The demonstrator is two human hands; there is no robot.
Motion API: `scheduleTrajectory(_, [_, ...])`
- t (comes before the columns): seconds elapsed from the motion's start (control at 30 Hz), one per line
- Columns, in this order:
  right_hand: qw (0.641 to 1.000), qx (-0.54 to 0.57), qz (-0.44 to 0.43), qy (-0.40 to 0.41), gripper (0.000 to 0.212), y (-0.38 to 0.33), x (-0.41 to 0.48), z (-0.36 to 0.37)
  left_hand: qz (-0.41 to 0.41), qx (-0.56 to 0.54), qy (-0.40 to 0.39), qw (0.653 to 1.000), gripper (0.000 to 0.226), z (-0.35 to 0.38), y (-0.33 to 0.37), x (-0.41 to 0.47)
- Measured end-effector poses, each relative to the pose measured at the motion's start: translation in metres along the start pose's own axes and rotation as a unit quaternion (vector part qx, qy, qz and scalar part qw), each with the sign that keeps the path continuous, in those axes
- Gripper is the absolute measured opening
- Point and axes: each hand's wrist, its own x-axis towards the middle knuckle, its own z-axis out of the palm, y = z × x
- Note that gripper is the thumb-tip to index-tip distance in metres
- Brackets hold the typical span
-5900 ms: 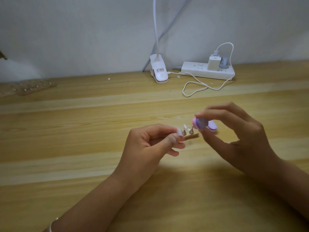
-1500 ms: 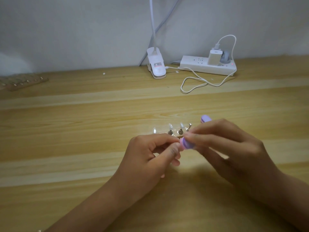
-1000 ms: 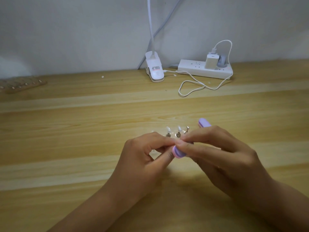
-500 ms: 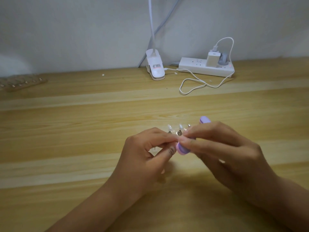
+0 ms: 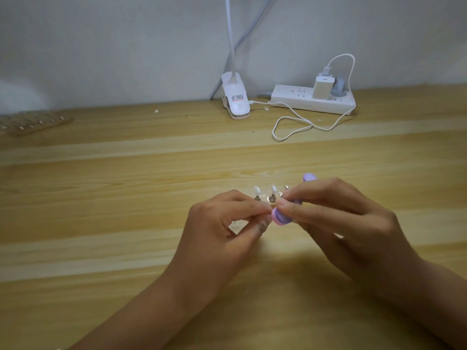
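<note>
- Pinching a small purple tool [image 5: 280, 219] between thumb and forefinger, the right hand [image 5: 353, 231] holds it just above the worktop [image 5: 126, 198] in the head view; the tool's pink-rimmed end meets the left fingertips.
- The left hand [image 5: 222, 233] pinches a clear strip of metal studs [image 5: 271, 197] between thumb and forefinger, its other fingers curled underneath.
- Far back by the wall stand a clip lamp [image 5: 236, 102] and a power strip [image 5: 298, 103], with a looped white cable [image 5: 298, 126] in front.
- A second stud strip [image 5: 32, 122] lies far left.
</note>
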Motion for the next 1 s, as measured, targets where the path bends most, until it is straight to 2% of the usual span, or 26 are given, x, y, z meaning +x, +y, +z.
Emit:
scheduleTrajectory(0.13, [0.999, -0.004, -0.045, -0.021, 0.033, -0.007, -0.001, 0.005, 0.012, 0.007, -0.012, 1.000, 0.021, -0.002, 0.002, 0.000])
scheduleTrajectory(0.27, [1.000, -0.010, -0.014, -0.012, 0.035, 0.003, 0.000, 0.000, -0.002, -0.002, -0.008, 1.000, 0.017, 0.001, 0.003, 0.000])
scheduleTrajectory(0.43, [0.999, -0.002, -0.050, -0.018, 0.036, -0.003, -0.002, 0.003, -0.002, -0.016, -0.012, 1.000, 0.018, -0.001, 0.004, 0.000])
scheduleTrajectory(0.57, [1.000, -0.015, -0.025, -0.002, 0.034, 0.004, 0.000, 0.000, -0.012, -0.019, -0.007, 1.000, 0.014, 0.000, 0.002, -0.001])
scheduleTrajectory(0.7, [0.998, -0.012, -0.053, -0.017, 0.036, -0.001, -0.003, 0.003, -0.004, -0.013, -0.012, 1.000, 0.016, 0.000, 0.003, 0.000])
scheduleTrajectory(0.83, [1.000, -0.015, -0.026, -0.005, 0.031, 0.007, 0.001, -0.001, -0.024, -0.024, -0.003, 0.999, 0.013, 0.000, 0.001, -0.001])
scheduleTrajectory(1.0, [0.999, -0.010, -0.035, -0.015, 0.034, 0.002, -0.002, 0.004, -0.017, -0.011, -0.011, 1.000, 0.016, 0.000, 0.001, 0.000])
